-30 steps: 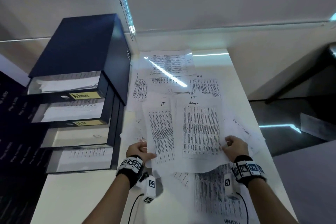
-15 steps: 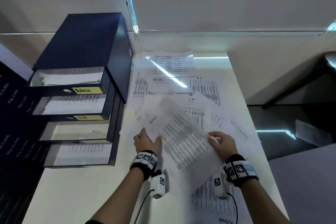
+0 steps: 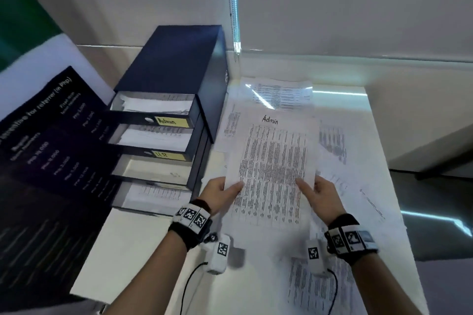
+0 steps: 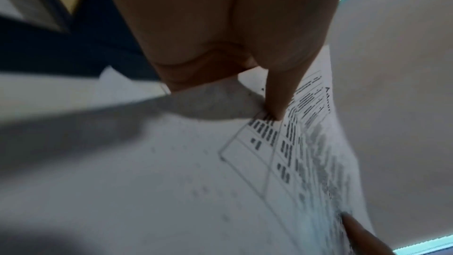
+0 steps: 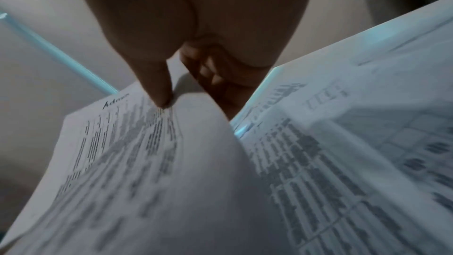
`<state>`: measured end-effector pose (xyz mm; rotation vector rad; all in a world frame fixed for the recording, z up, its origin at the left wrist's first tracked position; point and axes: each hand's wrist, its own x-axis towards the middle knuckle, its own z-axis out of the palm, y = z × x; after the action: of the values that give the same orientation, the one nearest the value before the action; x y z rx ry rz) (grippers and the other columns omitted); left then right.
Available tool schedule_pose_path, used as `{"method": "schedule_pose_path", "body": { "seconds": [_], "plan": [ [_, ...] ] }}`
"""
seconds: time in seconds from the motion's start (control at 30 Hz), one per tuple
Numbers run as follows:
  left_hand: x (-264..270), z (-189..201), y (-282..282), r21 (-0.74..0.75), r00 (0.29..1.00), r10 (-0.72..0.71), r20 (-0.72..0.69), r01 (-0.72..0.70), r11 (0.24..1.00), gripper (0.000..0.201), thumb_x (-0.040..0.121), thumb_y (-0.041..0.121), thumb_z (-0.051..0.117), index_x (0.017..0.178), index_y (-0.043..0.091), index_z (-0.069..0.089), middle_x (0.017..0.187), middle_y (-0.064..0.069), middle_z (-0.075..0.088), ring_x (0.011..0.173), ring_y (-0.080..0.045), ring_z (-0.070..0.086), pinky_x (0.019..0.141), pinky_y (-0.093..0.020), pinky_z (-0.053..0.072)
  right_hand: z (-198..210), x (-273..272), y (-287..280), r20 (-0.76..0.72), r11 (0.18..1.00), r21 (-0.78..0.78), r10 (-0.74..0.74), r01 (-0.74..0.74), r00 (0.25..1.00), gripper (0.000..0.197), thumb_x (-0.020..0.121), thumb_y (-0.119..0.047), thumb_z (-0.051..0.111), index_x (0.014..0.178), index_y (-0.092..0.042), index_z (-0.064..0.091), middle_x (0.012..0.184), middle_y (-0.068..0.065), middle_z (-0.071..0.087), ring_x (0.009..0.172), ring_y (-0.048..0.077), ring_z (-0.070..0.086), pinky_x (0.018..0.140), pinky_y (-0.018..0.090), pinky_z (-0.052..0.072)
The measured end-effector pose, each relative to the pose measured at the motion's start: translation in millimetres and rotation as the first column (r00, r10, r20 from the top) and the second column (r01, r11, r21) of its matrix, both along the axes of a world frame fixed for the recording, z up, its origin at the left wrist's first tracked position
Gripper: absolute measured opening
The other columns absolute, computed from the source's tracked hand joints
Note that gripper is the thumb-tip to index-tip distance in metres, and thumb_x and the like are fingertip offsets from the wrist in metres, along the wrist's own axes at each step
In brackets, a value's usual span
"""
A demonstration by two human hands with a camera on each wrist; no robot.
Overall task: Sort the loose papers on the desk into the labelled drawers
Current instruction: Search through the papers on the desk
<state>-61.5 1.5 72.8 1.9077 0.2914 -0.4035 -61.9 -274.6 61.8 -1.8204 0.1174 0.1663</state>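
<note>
A printed sheet headed "Admin" [image 3: 271, 161] is lifted above the desk, held by both hands at its side edges. My left hand [image 3: 222, 193] pinches its left edge, thumb on top; the thumb [image 4: 277, 102] presses the print. My right hand [image 3: 316, 193] pinches the right edge, thumb [image 5: 159, 88] on top and fingers curled beneath. The dark blue drawer unit [image 3: 176, 69] stands to the left with four drawers pulled out. The top drawer, labelled "Admin" [image 3: 170, 121], holds papers; the second carries a yellow "HR" label [image 3: 166, 155]. More loose papers [image 3: 332, 143] lie on the white desk [image 3: 143, 250].
A dark printed board [image 3: 43, 161] leans at the left of the drawer unit. A wall with a light strip [image 3: 233, 2] rises behind the desk. The desk's right edge drops to a dark floor [image 3: 435, 199]. Cables hang from both wrist cameras.
The "Admin" sheet was picked out of the pile, turned from tilted to upright and raised; both hands shifted left toward the drawers. The head view swung left.
</note>
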Motion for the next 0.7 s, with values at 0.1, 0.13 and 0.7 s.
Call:
{"method": "schedule_pose_path", "body": {
  "seconds": [0.1,0.13,0.7],
  "plan": [
    [-18.2,20.0,50.1,0.02,0.994,0.086,-0.067,-0.085,0.996,0.047,0.089,0.055,0.06,0.071,0.014,0.048,0.049,0.009,0.04,0.042,-0.012,0.036,0.047,-0.023,0.032,4.2,7.6,47.9,-0.021,0.989,-0.015,0.148,-0.148,0.989,0.03,0.095,-0.041,0.057,0.11,-0.018,0.069,0.098,-0.011,0.072,0.085,-0.002,0.067,0.075,0.015,0.051],
    [-25.0,25.9,69.7,-0.025,0.988,0.124,-0.091,-0.127,0.992,0.048,0.088,0.056,0.06,0.073,0.01,0.055,0.052,0.006,0.053,0.045,-0.015,0.048,0.05,-0.025,0.04,5.8,7.8,66.6,-0.047,0.982,-0.015,0.19,-0.191,0.981,0.03,0.096,-0.044,0.055,0.102,-0.018,0.069,0.09,-0.012,0.07,0.079,0.001,0.066,0.074,0.019,0.051],
    [-130.8,73.6,320.2,-0.116,0.847,0.429,-0.313,-0.483,0.868,0.025,0.092,0.018,0.06,0.099,0.0,0.075,0.099,-0.017,0.074,0.097,-0.034,0.07,0.092,-0.042,0.051,16.2,-67.9,313.0,-0.497,0.807,0.327,0.59,-0.492,0.637,0.053,0.088,-0.047,0.066,0.108,0.003,0.067,0.09,0.03,0.067,0.055,0.022,0.062,0.05,0.027,0.049]
  ]
}}
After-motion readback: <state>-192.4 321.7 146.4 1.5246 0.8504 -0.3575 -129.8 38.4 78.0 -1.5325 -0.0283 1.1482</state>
